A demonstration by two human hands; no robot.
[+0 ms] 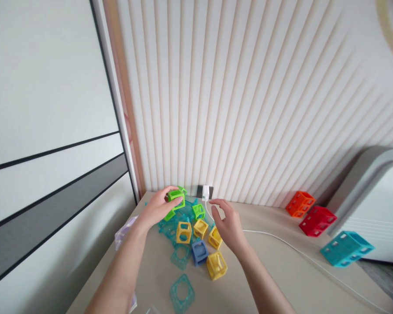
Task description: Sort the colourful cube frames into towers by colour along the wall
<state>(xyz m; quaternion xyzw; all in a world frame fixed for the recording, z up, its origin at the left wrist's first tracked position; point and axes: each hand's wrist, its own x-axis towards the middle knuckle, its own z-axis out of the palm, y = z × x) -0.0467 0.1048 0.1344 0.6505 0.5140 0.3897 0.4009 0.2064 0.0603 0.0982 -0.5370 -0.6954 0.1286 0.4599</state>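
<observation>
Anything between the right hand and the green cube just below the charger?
Yes, in this view: the cable drops from the charger and curves between the green cube and the right hand. No other block shows in that gap.

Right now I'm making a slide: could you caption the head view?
Left hand holding a green cube, open right hand near yellow cubes on a table.

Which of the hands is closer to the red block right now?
Right. The right hand is to the left of the red block, apart from it. The left hand is farther left, at a green cube.
</observation>
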